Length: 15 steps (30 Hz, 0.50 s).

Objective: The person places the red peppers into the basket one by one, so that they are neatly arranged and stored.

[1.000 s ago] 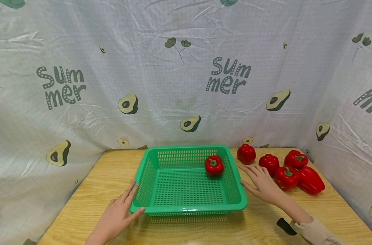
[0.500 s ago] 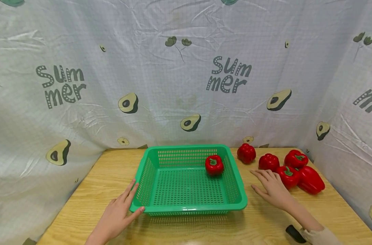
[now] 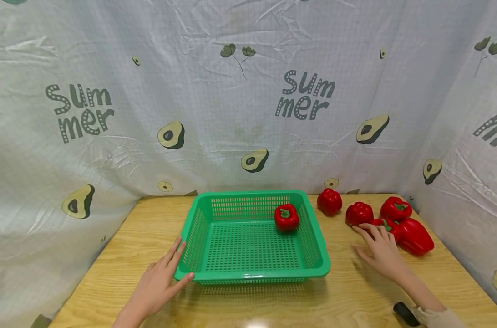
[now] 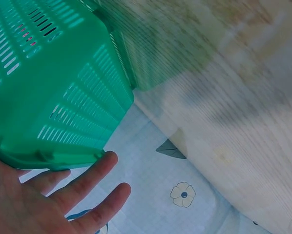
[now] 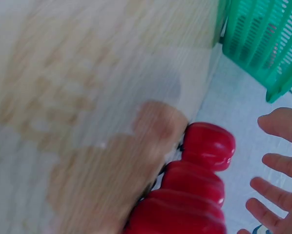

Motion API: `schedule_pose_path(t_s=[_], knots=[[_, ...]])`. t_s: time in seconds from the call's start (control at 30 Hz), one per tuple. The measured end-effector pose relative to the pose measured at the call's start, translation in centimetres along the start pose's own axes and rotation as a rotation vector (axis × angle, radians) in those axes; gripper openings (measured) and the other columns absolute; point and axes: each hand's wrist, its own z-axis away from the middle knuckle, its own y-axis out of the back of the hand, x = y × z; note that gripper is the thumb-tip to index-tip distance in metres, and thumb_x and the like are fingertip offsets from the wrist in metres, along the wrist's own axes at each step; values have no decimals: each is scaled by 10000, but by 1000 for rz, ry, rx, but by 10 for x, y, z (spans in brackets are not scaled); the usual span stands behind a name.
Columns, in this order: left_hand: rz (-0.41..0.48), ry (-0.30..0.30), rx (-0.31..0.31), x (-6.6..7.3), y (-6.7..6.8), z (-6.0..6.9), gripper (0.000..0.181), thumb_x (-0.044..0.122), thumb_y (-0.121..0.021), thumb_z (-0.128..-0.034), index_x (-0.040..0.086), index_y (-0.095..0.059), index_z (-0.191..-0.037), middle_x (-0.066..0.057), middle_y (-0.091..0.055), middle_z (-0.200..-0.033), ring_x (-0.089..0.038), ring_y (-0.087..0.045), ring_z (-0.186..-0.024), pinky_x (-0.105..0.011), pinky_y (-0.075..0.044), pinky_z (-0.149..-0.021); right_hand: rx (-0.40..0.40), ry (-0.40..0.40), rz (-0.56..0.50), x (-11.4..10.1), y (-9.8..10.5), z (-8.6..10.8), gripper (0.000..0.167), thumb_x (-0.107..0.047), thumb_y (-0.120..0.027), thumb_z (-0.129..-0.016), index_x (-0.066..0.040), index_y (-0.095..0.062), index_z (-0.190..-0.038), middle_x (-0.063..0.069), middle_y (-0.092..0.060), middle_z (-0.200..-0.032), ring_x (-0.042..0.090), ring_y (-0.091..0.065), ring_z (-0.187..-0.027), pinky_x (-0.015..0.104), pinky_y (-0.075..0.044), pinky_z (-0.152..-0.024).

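A green plastic basket stands at the middle of the table with one red bell pepper inside, near its back right corner. My left hand touches the basket's left front rim with outstretched fingers. In the left wrist view the fingertips lie along the rim. To the right of the basket my right hand hovers with spread fingers and holds nothing. It partly hides a bell pepper just beyond it. Another bell pepper sits close past its fingertips. Red peppers also show below the hand in the right wrist view.
Other red bell peppers are one by the basket's back right corner, one at the far right and one lying on its side. A printed curtain borders the wooden table behind and at the sides.
My right hand has left the basket's right rim and moved right to the bell peppers. The left hand has stayed at the rim. The view has tilted slightly down.
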Motion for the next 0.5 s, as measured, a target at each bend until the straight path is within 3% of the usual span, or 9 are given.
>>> schedule_pose_path(t_s=[0.5], knots=[[16, 3, 4, 1, 2, -1, 713, 479, -517, -852, 77, -299, -1399, -102, -272, -1461, -323, -557, -1046, -521, -441, -783, -42, -196, 88, 26, 2, 8, 633, -152, -774, -594, -41, -483, -1145, 291, -355, -1208, 484, -316, -1033, 629, -251, -751]])
